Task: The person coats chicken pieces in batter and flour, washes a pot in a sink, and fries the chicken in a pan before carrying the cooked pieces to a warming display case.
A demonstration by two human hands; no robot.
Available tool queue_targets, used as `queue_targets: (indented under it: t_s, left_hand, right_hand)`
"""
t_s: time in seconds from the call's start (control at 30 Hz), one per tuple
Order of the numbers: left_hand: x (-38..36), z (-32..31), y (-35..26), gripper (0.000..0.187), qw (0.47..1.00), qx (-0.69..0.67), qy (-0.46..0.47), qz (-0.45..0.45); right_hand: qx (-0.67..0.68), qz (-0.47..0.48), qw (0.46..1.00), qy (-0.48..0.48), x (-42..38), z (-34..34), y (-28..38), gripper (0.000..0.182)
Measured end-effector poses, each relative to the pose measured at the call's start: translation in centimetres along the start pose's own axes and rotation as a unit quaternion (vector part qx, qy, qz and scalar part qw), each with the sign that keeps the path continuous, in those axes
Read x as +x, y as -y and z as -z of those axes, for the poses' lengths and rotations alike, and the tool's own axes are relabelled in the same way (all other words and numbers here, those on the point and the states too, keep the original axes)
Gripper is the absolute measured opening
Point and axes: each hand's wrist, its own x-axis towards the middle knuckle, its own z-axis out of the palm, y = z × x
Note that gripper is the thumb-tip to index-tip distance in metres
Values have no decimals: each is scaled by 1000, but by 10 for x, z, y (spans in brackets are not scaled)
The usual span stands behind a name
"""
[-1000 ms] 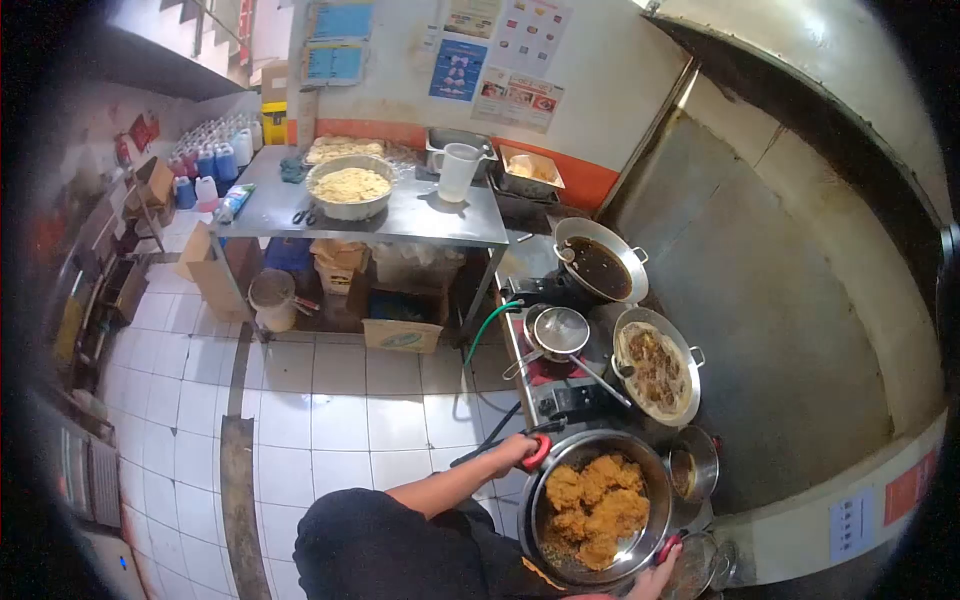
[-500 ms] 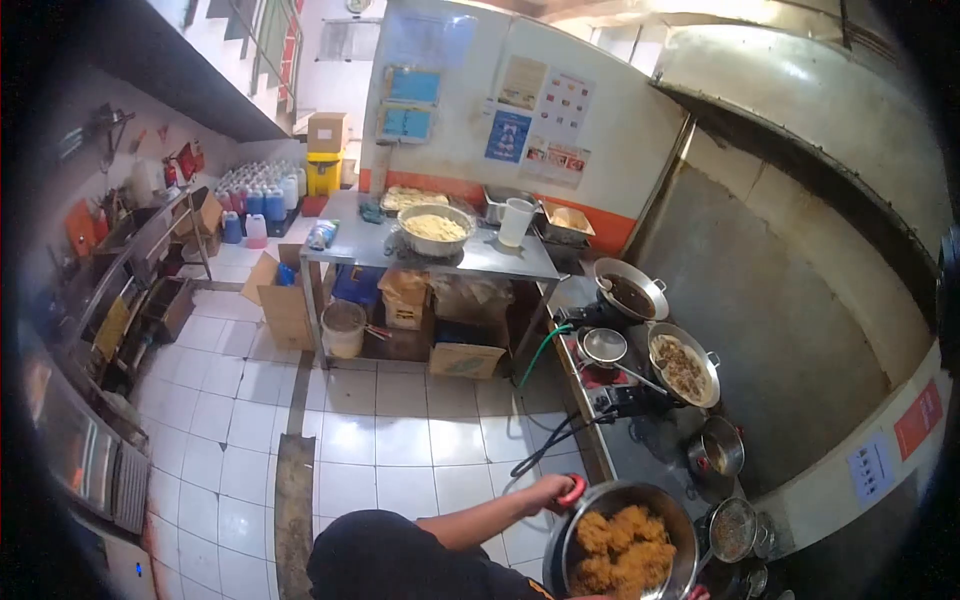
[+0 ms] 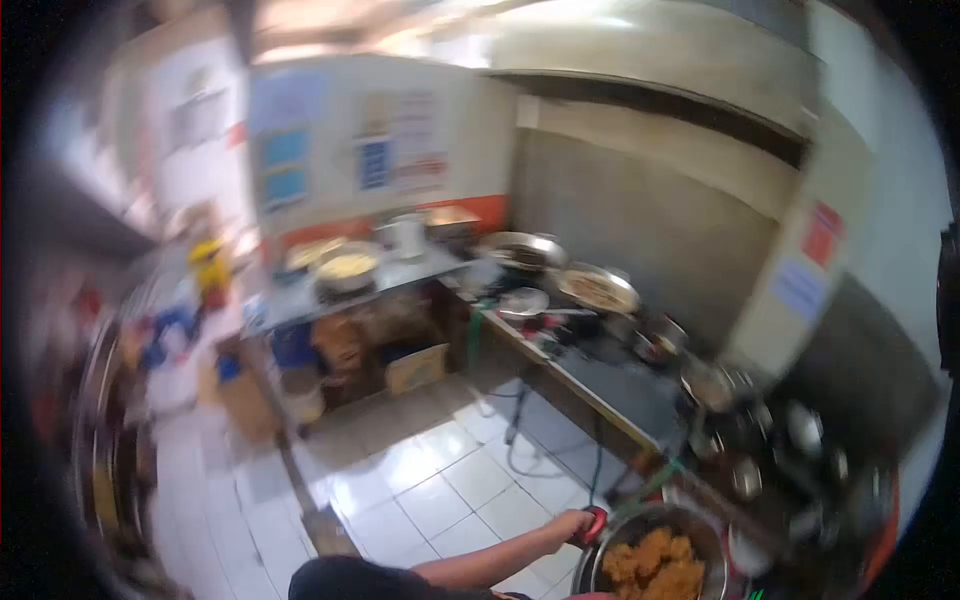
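Note:
My left hand (image 3: 572,528) is closed round the red handle (image 3: 594,525) on the near-left side of a deep metal pan (image 3: 712,530). Several pieces of golden-brown fried food (image 3: 655,568) lie inside the pan, whose lower part is cut off by the frame's bottom edge. My left arm reaches out from a black sleeve (image 3: 350,578). A sliver of skin shows at the bottom edge beside the pan; it may belong to my right hand or arm, but no fingers can be made out.
A long counter (image 3: 610,385) holds a wok (image 3: 522,250), a pan of food (image 3: 598,288), a strainer (image 3: 523,303) and several pots. Behind stands a metal table (image 3: 410,272) with a bowl of pale food (image 3: 347,268). Cables and a green hose hang by the counter.
The view has turned right, so the room has shifted left and blurred. More of the counter's near end shows. The pan sits slightly further right and lower, still in my left hand.

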Motion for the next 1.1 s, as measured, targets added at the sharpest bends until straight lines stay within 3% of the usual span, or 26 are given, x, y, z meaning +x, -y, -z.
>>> queue_targets:
  t_s: [0.03,0.1,0.13,0.2,0.23,0.43,0.5,0.57,0.6,0.63,0.67,0.7,0.77,0.83,0.87,0.9,1.1]
  left_hand:
    - [34,18,41,24,995,12,101,-21]
    - [-46,-31,12,29,1000,-22,-2,20]
    - [-45,-34,26,31,1000,-11,0,22]
    - [-41,-53,45,36,999,48,-12,18]
    - [-56,-72,39,40,997,11,72,13]
    - [-31,-152,96,42,978,59,192,58]
    - [-42,-190,128,40,962,94,243,77]
    - [-75,-231,168,42,939,117,298,124]
    - [-89,-259,210,43,930,111,320,143]
    - [-99,-267,229,44,924,119,330,156]
    - [-40,-244,168,42,923,143,322,157]
    - [-11,-259,157,41,910,117,352,187]
    - [7,-269,146,39,890,115,380,225]
    - [4,-294,183,38,871,146,399,245]
    - [7,-306,194,37,860,170,411,248]
    - [18,-282,175,35,854,185,423,239]
    - [64,-334,191,45,783,262,491,277]
  right_hand:
    - [28,16,999,-6,-2,33,-7,37]
    - [88,43,995,-10,5,100,-32,37]
    - [42,54,998,-3,-58,80,2,37]
    - [89,79,987,-110,-88,106,9,32]
    - [58,80,987,-123,-97,130,8,35]
    - [67,99,916,-383,-190,250,-1,45]
    - [153,148,920,-329,-233,291,-2,46]
    - [108,215,908,-344,-271,336,-2,42]
    - [9,187,878,-440,-287,385,-5,42]
    - [23,231,874,-426,-304,409,-6,40]
    - [72,223,885,-402,-283,319,-1,40]
    - [117,226,892,-375,-272,299,22,39]
    - [130,241,841,-466,-282,277,31,44]
    - [44,247,822,-510,-298,322,10,35]
    - [76,231,806,-541,-291,341,-4,32]
    - [117,242,791,-550,-296,312,-35,33]
    - [149,208,754,-605,-291,295,-64,38]
